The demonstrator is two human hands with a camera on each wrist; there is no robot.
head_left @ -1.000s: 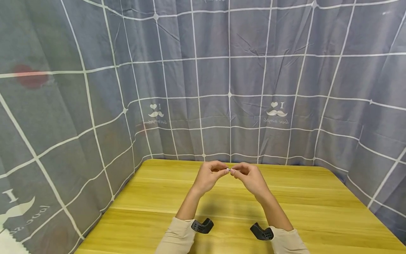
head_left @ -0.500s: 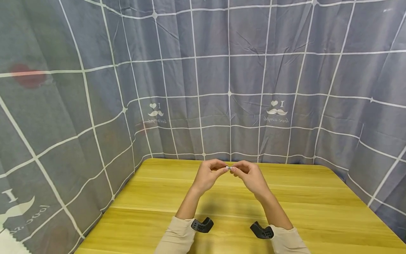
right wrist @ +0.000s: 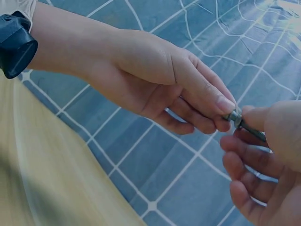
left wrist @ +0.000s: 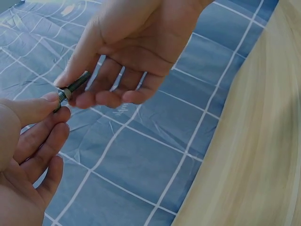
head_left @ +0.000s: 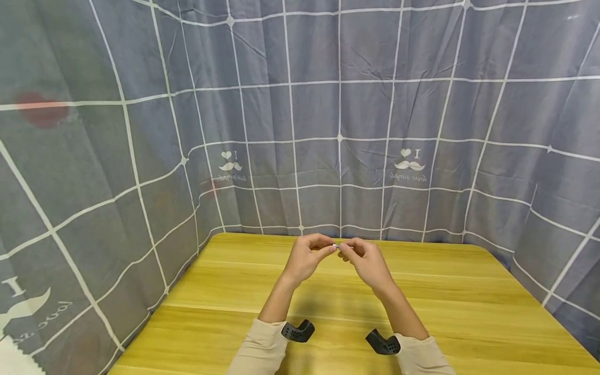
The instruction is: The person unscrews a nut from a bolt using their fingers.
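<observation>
Right forearm (head_left: pixel 405 312) and its black wrist unit (head_left: pixel 383 342) have shifted slightly inward vs half a second ago; left arm barely moved. Bolt (left wrist: pixel 79 82) is held between the two hands, raised off the tabletop (head_left: pixel 244 291), near its far edge in the head view. Left hand (head_left: pixel 302 260) grip: clamped on one end of the bolt, thumb against fingers. Right hand (head_left: pixel 372 265) grip: also clamped on the bolt, thumb and forefinger about it by the collar (right wrist: pixel 236 118) (looks like a nut, too small to be sure). Shank is tilted, threads visible, running from the collar toward the right palm. Remaining right fingers curve loosely, apart from the bolt. Gridded grey curtain (head_left: pixel 365 109) behind.
</observation>
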